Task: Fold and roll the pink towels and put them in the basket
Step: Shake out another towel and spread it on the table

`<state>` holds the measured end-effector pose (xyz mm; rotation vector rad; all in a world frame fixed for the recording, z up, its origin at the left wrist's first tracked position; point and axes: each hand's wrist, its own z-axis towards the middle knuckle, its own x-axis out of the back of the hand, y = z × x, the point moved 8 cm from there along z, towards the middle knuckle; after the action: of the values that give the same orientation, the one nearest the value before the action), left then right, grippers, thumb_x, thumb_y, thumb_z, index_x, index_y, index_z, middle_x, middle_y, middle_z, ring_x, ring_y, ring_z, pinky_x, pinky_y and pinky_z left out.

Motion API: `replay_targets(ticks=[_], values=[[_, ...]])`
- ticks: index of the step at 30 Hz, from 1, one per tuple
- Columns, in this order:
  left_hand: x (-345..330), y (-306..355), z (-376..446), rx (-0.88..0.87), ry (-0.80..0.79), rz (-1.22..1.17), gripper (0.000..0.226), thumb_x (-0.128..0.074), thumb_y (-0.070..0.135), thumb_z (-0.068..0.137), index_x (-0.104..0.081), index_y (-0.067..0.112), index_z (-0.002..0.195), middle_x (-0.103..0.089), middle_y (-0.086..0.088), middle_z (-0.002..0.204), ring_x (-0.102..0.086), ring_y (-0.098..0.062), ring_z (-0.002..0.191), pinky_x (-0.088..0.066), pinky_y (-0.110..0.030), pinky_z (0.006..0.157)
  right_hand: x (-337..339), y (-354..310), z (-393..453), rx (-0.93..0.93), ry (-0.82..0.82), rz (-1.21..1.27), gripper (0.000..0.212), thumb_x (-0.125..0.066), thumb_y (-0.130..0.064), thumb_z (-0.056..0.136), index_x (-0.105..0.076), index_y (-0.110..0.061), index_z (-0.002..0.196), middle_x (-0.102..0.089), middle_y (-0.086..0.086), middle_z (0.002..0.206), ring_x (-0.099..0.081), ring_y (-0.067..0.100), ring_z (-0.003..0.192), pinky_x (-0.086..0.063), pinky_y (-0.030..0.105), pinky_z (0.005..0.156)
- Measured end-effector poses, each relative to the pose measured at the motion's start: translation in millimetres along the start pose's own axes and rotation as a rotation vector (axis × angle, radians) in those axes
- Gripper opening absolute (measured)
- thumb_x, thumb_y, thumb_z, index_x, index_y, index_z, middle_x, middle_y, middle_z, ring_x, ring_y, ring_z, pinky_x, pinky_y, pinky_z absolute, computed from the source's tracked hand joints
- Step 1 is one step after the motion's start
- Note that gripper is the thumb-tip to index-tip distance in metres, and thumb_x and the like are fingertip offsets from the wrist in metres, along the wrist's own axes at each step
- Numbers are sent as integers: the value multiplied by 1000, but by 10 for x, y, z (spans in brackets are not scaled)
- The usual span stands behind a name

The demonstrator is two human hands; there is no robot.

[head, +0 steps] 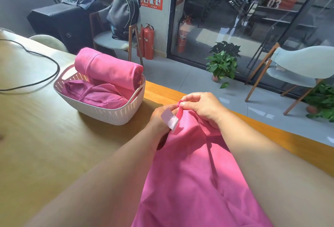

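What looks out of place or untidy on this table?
In the basket, one rolled towel lies across the rim, sticking out above it instead of sitting inside. Below it a second towel looks loosely bunched. A black cable trails over the table.

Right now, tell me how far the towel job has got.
Done: one rolled towel lies across the basket, with more pink cloth under it. In hand: the left hand and right hand pinch one edge of an unfolded pink towel. Left: folding, rolling and basketing it.
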<state>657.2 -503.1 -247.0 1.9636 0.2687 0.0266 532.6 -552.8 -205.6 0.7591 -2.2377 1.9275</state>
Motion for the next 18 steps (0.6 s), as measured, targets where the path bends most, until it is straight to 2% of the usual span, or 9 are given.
replay_targets(ticks=[2, 4, 6, 7, 10, 12, 14, 18], values=[[0, -32, 19, -15, -10, 22, 32, -57, 14, 98, -60, 3, 127, -63, -15, 125, -58, -7, 77, -43, -1, 56, -3, -30, 12, 1, -35, -34, 8, -78, -10, 82, -77, -14, 88, -76, 12, 93, -67, 14, 77, -56, 31, 80], [13, -32, 22, -45, -27, 45, 30, -53, 5, 99, -59, 0, 127, -63, -14, 114, -57, 2, 66, -42, -3, 54, 13, -46, 33, -1, -24, -52, 8, -79, -10, 82, -76, -14, 88, -75, 14, 94, -66, 16, 76, -55, 33, 80], [7, -2, 9, -100, -51, 118, 33, -50, -6, 97, -56, -4, 128, -60, -12, 108, -56, 1, 63, -43, -4, 55, 12, -39, 48, -22, -25, -43, 8, -79, -10, 81, -76, -16, 86, -75, 16, 95, -66, 18, 76, -56, 36, 82], [28, 7, -9, -111, -52, 166, 34, -52, -5, 96, -56, -4, 129, -61, -12, 109, -56, -3, 68, -44, -5, 58, 10, -25, 59, -43, -31, -40, 8, -80, -11, 81, -76, -17, 85, -75, 16, 93, -66, 18, 75, -56, 38, 82], [-22, 30, -47, -159, -113, 169, 46, -67, 5, 88, -54, -3, 132, -62, -14, 117, -57, -17, 94, -47, -16, 78, 17, 11, 81, -112, -72, -89, 8, -82, -15, 79, -75, -18, 81, -74, 6, 82, -66, 16, 69, -57, 34, 74], [-10, 24, -75, -157, -98, 134, 42, -71, 16, 88, -62, -1, 125, -65, -6, 101, -59, -14, 85, -49, -17, 75, 17, 16, 72, -155, -109, -128, 9, -82, -16, 79, -75, -16, 84, -73, 6, 79, -66, 17, 65, -57, 31, 69], [43, -5, -100, -133, -46, 63, 29, -66, 21, 93, -69, 5, 117, -68, 0, 89, -61, -9, 73, -49, -16, 68, 21, 9, 55, -181, -121, -143, 11, -82, -14, 79, -74, -13, 87, -74, 9, 83, -67, 20, 69, -57, 34, 72], [68, -89, -144, -90, -93, -88, 29, -72, 17, 87, -70, 13, 116, -72, -9, 110, -66, -20, 87, -51, -30, 80, 26, -8, -5, -186, -93, -41, 10, -79, -5, 79, -72, -12, 82, -72, 15, 86, -66, 24, 72, -57, 38, 77]])
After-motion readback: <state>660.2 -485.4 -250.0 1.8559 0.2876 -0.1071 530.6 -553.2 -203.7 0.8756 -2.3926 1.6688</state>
